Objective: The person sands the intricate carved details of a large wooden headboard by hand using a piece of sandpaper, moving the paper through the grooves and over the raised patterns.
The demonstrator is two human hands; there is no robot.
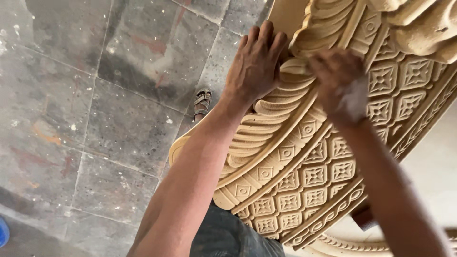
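Currently the left hand (254, 66) lies flat, fingers extended, on the carved panel (304, 176). Right hand (340, 85) is blurred against the carving; its grip cannot be determined.

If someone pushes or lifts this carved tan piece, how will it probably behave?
The carved tan panel looks rigid and thick, so it probably would not flex. It is large beside the left hand and right hand pressed on it, so likely heavy. Its fine raised ribs could chip if knocked.
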